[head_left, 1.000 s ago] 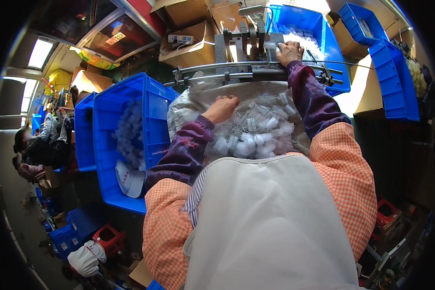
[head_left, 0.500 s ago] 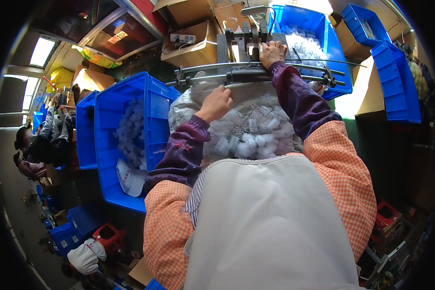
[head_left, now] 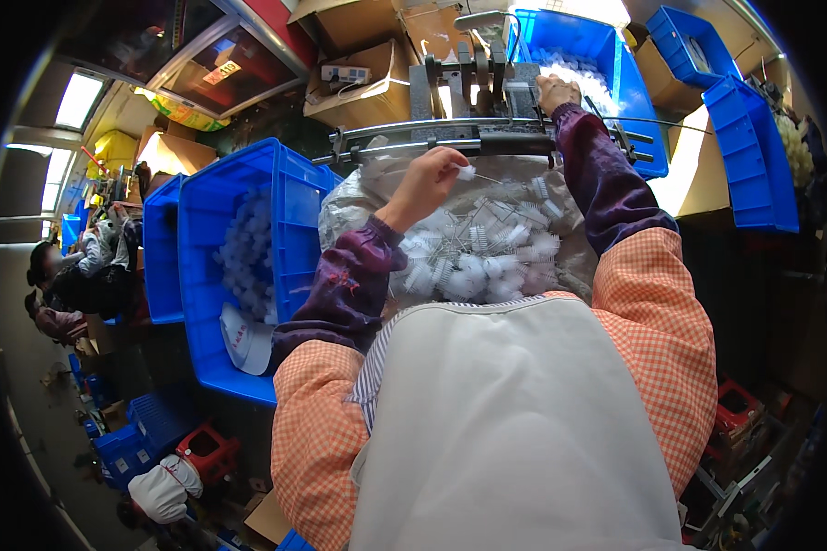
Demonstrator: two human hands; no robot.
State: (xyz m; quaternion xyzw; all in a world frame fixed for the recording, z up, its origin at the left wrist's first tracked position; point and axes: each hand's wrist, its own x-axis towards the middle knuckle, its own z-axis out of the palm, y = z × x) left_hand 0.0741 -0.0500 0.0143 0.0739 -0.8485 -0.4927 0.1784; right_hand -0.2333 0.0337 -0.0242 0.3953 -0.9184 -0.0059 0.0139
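Observation:
My left hand [head_left: 424, 191] pinches a small white-bristled wire brush [head_left: 466, 172] between thumb and fingertips, its thin stem pointing right. Below it, a pile of similar brushes [head_left: 487, 243] with white bristles and wire stems lies on a crumpled clear plastic sheet [head_left: 344, 207] in front of me. My right hand [head_left: 558, 93] is beside the right end of a bench machine [head_left: 473, 87], close to a blue bin [head_left: 626, 78] of white bristled pieces. Its fingers are curled, and their tips are hidden.
Metal rods [head_left: 395, 138] run across the machine's near side. A deep blue bin [head_left: 289, 197] with white pieces and a white cap [head_left: 246, 340] stands at left. Cardboard boxes [head_left: 363, 96] sit behind; another blue crate [head_left: 753, 156] is at far right. Other people [head_left: 96, 262] are at far left.
My right hand has moved right, away from the middle of the machine. My left hand has shifted slightly right and up, and a brush now shows in its fingers.

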